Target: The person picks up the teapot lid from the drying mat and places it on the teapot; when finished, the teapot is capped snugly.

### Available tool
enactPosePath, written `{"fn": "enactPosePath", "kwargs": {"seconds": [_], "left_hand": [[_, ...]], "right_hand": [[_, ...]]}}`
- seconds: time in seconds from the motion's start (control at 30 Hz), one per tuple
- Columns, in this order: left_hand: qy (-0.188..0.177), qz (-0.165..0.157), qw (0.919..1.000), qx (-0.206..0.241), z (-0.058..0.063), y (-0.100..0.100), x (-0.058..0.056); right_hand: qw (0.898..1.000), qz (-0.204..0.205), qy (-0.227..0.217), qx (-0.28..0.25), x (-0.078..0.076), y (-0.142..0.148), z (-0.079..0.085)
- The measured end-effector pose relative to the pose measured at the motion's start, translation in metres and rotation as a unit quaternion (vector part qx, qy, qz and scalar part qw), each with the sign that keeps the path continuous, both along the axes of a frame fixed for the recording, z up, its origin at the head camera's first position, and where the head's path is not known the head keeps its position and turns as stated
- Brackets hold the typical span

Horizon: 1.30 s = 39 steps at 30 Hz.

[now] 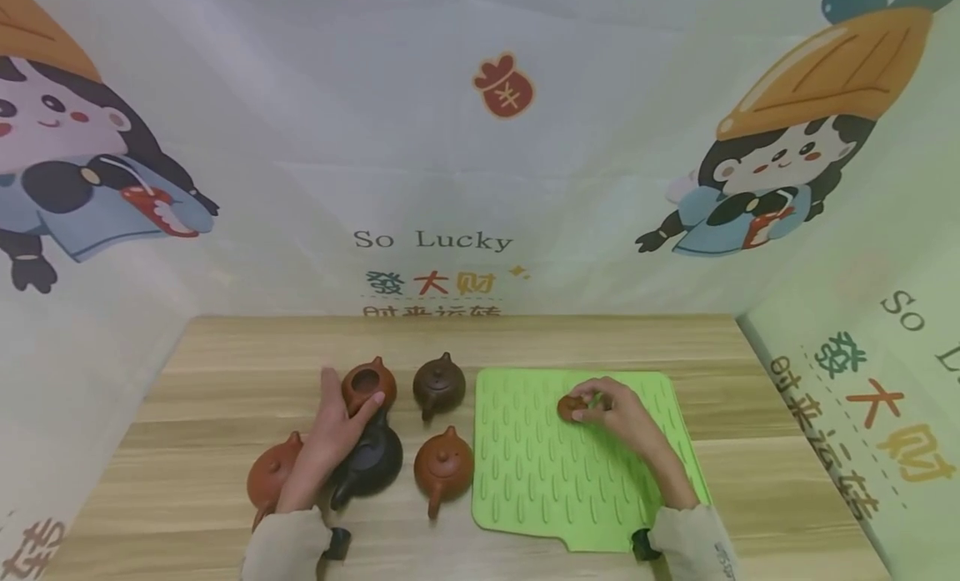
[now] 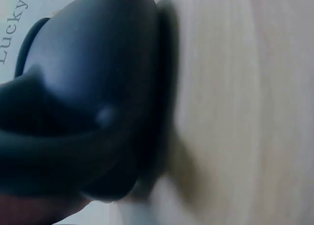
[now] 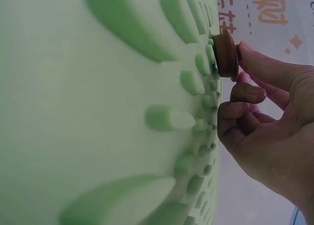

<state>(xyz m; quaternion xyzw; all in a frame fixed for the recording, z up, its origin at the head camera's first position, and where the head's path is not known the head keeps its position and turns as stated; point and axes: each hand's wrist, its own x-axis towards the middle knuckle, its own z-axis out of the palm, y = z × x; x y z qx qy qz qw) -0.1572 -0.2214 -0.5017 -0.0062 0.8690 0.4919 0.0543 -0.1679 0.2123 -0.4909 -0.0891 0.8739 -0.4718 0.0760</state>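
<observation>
In the head view my left hand (image 1: pixel 336 427) holds a reddish-brown clay teapot (image 1: pixel 377 376) whose round opening is uncovered. The thumb lies on its right side and the fingers on its left. My right hand (image 1: pixel 618 414) pinches a small reddish-brown teapot lid (image 1: pixel 570 408) by its knob over the green mat (image 1: pixel 517 518). In the right wrist view the lid (image 3: pixel 226 55) is on edge to the camera, its flat side against or very close to the mat's raised ridges. A black teapot (image 1: pixel 378 460) stands beneath the left wrist and fills much of the left wrist view.
An orange-brown teapot (image 1: pixel 273 468) is partly behind the left forearm. A dark brown teapot (image 1: pixel 440 384) and another orange-brown teapot (image 1: pixel 444 464) stand left of the mat. All are on a wooden table (image 1: pixel 225 356), with a printed cloth (image 1: pixel 360 131) behind.
</observation>
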Motion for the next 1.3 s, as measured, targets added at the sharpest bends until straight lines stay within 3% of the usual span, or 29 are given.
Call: {"fn": "enactPosePath", "kwargs": {"seconds": [0.13, 0.37, 0.93, 1.3], "left_hand": [[-0.002, 0.002, 0.9999, 0.012, -0.001, 0.001, -0.002], [0.044, 0.005, 0.9985, 0.031, -0.005, 0.001, -0.009], [-0.025, -0.005, 0.9976, 0.065, -0.004, 0.0, -0.015], [-0.017, -0.006, 0.9981, 0.059, -0.004, 0.002, -0.015]], "right_hand": [[1.0, -0.001, -0.011, -0.004, 0.0, -0.001, 0.0], [1.0, -0.004, -0.015, -0.01, -0.001, -0.002, 0.0], [0.999, 0.0, -0.03, -0.013, -0.002, -0.001, -0.001], [1.0, 0.016, -0.012, -0.018, -0.006, -0.012, 0.007]]}}
